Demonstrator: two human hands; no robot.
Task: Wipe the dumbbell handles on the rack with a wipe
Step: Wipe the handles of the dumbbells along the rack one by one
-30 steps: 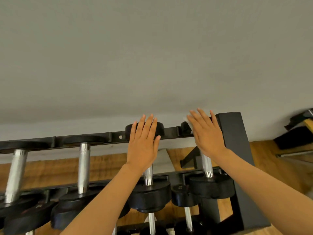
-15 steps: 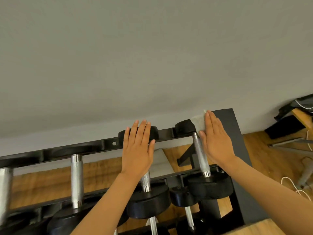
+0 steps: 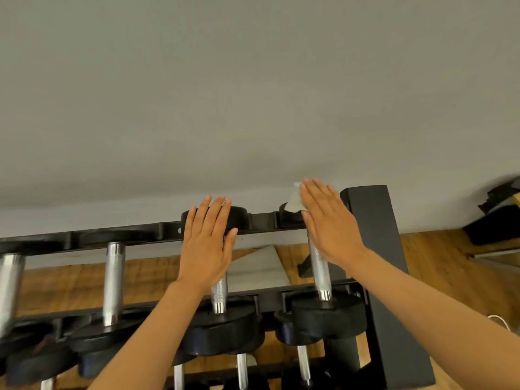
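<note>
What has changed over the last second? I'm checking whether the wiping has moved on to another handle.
Little. The right hand stays flat with the wipe at the far end of the rightmost handle; the wipe, hidden a second ago, now peeks out beyond the fingers. The left hand stays flat over the neighbouring handle. No new handle reached.

1 head-worn view looks forward and down from close above the dumbbell rack (image 3: pixel 261 220), facing the grey wall (image 3: pixel 253 94), forearms entering from below
</note>
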